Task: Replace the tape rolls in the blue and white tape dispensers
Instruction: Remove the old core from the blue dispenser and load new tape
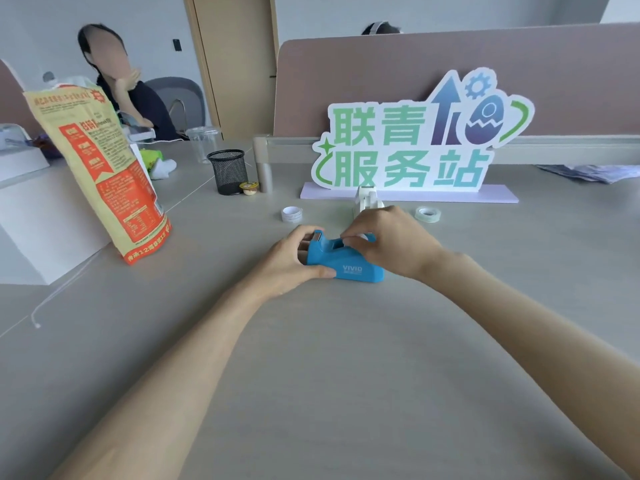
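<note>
The blue plastic tape dispenser (346,259) at mid-desk is clamped at its cutter end by the left hand (294,263), while something pale in its roll slot is pinched by the right hand (388,242). What the black mesh pen cup (228,172) contains cannot be told. Two loose tape rolls, white (291,214) and clear (428,214), and the white dispenser (367,199) are placed just beyond; the near grey desk (329,375) is left open.

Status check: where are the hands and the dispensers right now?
Left hand steadying blue dispenser; right hand at its roll slot. White dispenser behind, untouched. Nothing in the way.
</note>
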Motion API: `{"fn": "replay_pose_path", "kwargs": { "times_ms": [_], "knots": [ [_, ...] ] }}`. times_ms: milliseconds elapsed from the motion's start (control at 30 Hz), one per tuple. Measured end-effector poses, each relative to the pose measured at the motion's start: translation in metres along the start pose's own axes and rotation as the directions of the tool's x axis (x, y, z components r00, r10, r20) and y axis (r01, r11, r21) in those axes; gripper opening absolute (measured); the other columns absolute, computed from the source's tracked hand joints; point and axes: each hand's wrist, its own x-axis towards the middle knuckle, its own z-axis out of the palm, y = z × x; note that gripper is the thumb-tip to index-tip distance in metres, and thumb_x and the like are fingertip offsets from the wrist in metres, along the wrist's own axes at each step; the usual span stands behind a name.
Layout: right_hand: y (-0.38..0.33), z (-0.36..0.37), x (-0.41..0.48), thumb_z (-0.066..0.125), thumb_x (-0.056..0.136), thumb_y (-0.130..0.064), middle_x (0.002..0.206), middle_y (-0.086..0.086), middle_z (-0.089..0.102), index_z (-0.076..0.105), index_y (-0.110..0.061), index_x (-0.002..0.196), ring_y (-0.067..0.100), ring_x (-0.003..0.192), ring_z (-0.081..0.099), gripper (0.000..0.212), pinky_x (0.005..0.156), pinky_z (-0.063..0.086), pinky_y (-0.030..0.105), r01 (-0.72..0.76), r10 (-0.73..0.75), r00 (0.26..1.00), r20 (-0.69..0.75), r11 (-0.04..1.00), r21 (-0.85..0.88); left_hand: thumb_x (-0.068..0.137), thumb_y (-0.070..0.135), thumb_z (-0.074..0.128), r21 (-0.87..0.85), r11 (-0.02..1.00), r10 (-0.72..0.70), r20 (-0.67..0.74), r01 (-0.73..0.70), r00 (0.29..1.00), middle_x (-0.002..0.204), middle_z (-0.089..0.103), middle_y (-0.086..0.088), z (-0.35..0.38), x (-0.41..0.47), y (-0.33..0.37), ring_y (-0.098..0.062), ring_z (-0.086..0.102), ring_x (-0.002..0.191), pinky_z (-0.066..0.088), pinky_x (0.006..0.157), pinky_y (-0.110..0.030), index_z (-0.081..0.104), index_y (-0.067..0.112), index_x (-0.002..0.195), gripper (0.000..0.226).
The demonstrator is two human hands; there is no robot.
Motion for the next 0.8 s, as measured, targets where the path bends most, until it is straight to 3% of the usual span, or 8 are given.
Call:
{"fn": "replay_pose_path", "kwargs": {
  "times_ms": [67, 133, 333, 467, 567, 633, 700, 800],
  "knots": [
    [-0.002, -0.008, 0.006, 0.056, 0.088, -0.009, 0.095, 0.005, 0.075, 0.075, -0.012, 0.091, 0.026, 0.091, 0.063, 0.020, 0.080, 0.050, 0.032, -0.010, 0.011, 0.997, 0.074, 1.000, -0.009, 0.067, 0.016, 0.086, 0.010, 1.000, 0.006, -0.004, -0.006, 1.000, 0.113, 0.058, 0.015, -0.001, -0.001, 0.001, -0.007, 0.061, 0.101, 0.051, 0.088, -0.023, 0.051, 0.028, 0.124, 0.068],
    [-0.004, -0.013, 0.009, 0.056, 0.089, -0.007, 0.096, 0.000, 0.073, 0.076, -0.015, 0.097, 0.022, 0.093, 0.061, 0.023, 0.069, 0.039, 0.018, -0.010, 0.012, 0.994, 0.105, 1.000, -0.022, 0.068, 0.017, 0.085, 0.041, 0.999, 0.016, -0.006, -0.016, 1.000, 0.114, 0.058, 0.014, -0.002, -0.002, 0.004, -0.008, 0.062, 0.100, 0.051, 0.084, -0.020, 0.050, 0.027, 0.124, 0.067],
    [-0.009, -0.019, 0.007, 0.053, 0.082, 0.001, 0.089, 0.002, 0.060, 0.072, -0.014, 0.095, 0.023, 0.077, 0.046, 0.027, 0.064, 0.019, 0.020, 0.088, -0.066, 0.991, 0.119, 0.979, -0.185, 0.068, 0.019, 0.086, 0.082, 0.996, 0.025, -0.007, -0.024, 1.000, 0.118, 0.059, 0.012, -0.003, -0.002, 0.004, -0.007, 0.064, 0.101, 0.051, 0.081, -0.018, 0.050, 0.030, 0.122, 0.066],
    [-0.003, -0.030, 0.005, 0.053, 0.078, 0.002, 0.088, 0.007, 0.061, 0.071, -0.010, 0.088, 0.032, 0.082, 0.054, 0.024, 0.068, 0.037, 0.029, 0.083, -0.071, 0.995, 0.070, 0.980, -0.181, 0.068, 0.022, 0.086, 0.120, 0.992, 0.027, -0.009, -0.025, 1.000, 0.120, 0.059, 0.012, -0.002, 0.000, 0.004, -0.009, 0.063, 0.105, 0.051, 0.090, -0.025, 0.049, 0.030, 0.124, 0.068],
    [0.010, -0.038, 0.004, 0.050, 0.078, 0.007, 0.089, 0.009, 0.070, 0.071, -0.008, 0.094, 0.032, 0.081, 0.060, 0.030, 0.070, 0.050, 0.037, 0.052, -0.063, 0.990, -0.123, 0.994, -0.092, 0.068, 0.020, 0.086, 0.091, 0.996, 0.011, -0.020, -0.009, 1.000, 0.117, 0.059, 0.013, -0.002, 0.000, 0.004, -0.010, 0.062, 0.106, 0.050, 0.087, -0.022, 0.049, 0.029, 0.124, 0.067],
    [0.016, -0.038, -0.002, 0.050, 0.085, 0.006, 0.092, 0.008, 0.074, 0.071, -0.007, 0.101, 0.027, 0.080, 0.065, 0.029, 0.072, 0.053, 0.035, 0.052, -0.042, 0.973, -0.227, 0.998, 0.041, 0.069, 0.018, 0.085, 0.065, 0.998, 0.009, -0.030, -0.007, 1.000, 0.113, 0.059, 0.016, 0.000, 0.000, 0.005, -0.009, 0.062, 0.105, 0.048, 0.081, -0.014, 0.050, 0.028, 0.123, 0.065],
    [0.019, -0.028, -0.010, 0.050, 0.092, 0.003, 0.094, 0.008, 0.073, 0.070, -0.006, 0.106, 0.024, 0.079, 0.065, 0.026, 0.073, 0.052, 0.032, 0.057, -0.030, 0.972, -0.231, 0.992, 0.110, 0.070, 0.020, 0.084, 0.064, 0.998, 0.006, -0.057, -0.003, 0.998, 0.115, 0.059, 0.014, 0.005, 0.002, 0.005, -0.008, 0.061, 0.104, 0.047, 0.079, -0.013, 0.050, 0.027, 0.123, 0.064],
    [0.021, -0.014, -0.024, 0.048, 0.092, 0.005, 0.096, 0.010, 0.068, 0.065, -0.005, 0.113, 0.027, 0.081, 0.064, 0.029, 0.071, 0.051, 0.033, 0.049, -0.018, 0.969, -0.246, 0.991, 0.123, 0.072, 0.031, 0.081, 0.129, 0.992, 0.017, -0.091, -0.005, 0.996, 0.124, 0.057, 0.010, 0.014, 0.010, 0.003, -0.007, 0.060, 0.107, 0.051, 0.091, -0.029, 0.045, 0.027, 0.127, 0.066]
  ]
}}
